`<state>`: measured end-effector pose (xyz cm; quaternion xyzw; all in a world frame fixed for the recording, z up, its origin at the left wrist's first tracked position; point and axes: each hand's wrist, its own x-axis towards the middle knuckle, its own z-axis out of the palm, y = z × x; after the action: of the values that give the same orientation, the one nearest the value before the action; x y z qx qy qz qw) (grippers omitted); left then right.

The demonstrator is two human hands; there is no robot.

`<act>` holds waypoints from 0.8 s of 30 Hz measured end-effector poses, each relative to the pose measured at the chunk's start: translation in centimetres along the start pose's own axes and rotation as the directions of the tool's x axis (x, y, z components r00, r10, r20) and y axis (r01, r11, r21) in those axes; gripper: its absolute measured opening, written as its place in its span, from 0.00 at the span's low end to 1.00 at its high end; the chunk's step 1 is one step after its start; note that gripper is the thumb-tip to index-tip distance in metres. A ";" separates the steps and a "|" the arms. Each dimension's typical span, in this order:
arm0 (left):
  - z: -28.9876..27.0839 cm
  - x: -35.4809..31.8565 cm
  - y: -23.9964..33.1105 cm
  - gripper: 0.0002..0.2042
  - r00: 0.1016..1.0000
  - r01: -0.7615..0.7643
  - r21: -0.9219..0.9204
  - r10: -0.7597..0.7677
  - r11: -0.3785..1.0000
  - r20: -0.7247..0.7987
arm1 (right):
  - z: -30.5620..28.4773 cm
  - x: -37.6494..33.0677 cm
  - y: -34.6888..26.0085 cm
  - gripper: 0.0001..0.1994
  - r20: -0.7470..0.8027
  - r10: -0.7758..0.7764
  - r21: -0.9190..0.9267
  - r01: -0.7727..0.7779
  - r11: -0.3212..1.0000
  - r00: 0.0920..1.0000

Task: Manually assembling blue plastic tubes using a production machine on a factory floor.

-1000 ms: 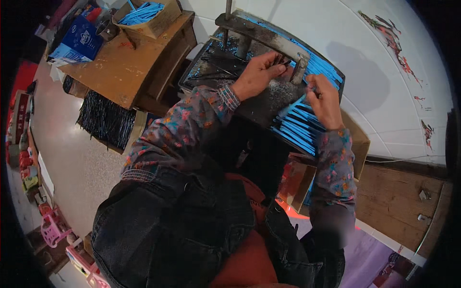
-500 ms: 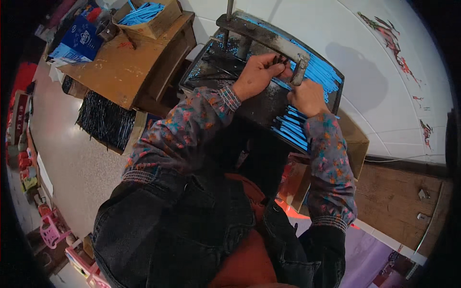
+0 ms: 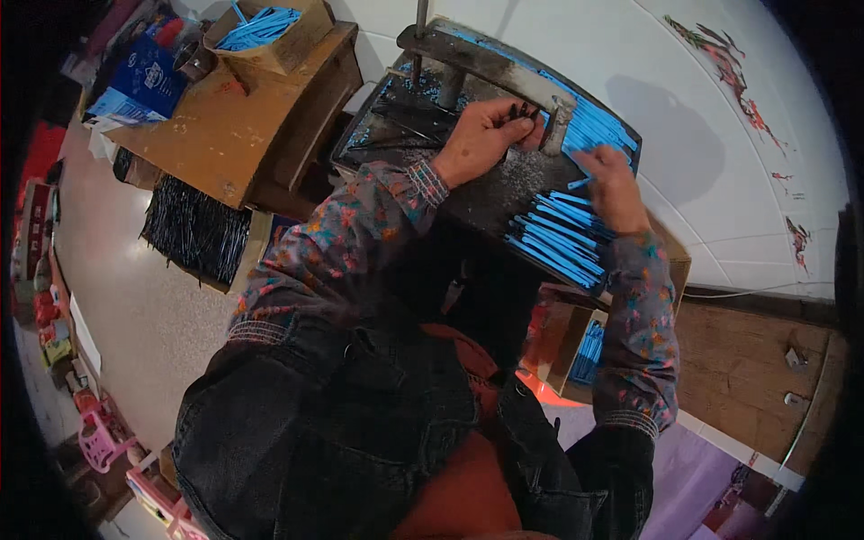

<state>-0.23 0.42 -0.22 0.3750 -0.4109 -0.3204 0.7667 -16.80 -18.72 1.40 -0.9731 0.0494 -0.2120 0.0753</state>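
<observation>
My left hand (image 3: 479,142) is closed over the black worktop (image 3: 477,202), with thin black strips (image 3: 522,112) pinched between thumb and fingers. It is beside the upright end of a worn metal arm (image 3: 559,126) that reaches across the worktop. My right hand (image 3: 615,191) is to the right of that arm, smeared by motion, so its grip cannot be made out. A short blue strip (image 3: 579,183) shows at its fingers. Below it, a row of slim blue strips (image 3: 553,238) is fanned along the worktop's near right edge. More blue strips (image 3: 589,126) are stacked along the far right edge.
Loose black strips (image 3: 409,126) and blue bits lie on the worktop's left. A brown table (image 3: 193,148) at left bears a carton (image 3: 310,40) of blue strips and a blue box (image 3: 148,81). Black strips (image 3: 193,229) fill a box below. Another carton (image 3: 562,360) stands under the worktop.
My right hand has moved right, away from the metal arm and my left hand, uncovering more of the fanned blue strips. My left hand stays nearly in place, still pinching the black strips.
</observation>
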 end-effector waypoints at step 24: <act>0.6 0.4 0.3 0.04 0.992 -0.021 0.085 0.031 0.996 -0.118 | -1.6 3.0 -6.7 0.04 0.209 0.442 0.773 -0.424 0.472 0.872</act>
<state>-0.49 0.07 0.40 0.4200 -0.3822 -0.2697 0.7777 -14.36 -12.68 5.22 -0.7863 0.1941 -0.1946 0.5533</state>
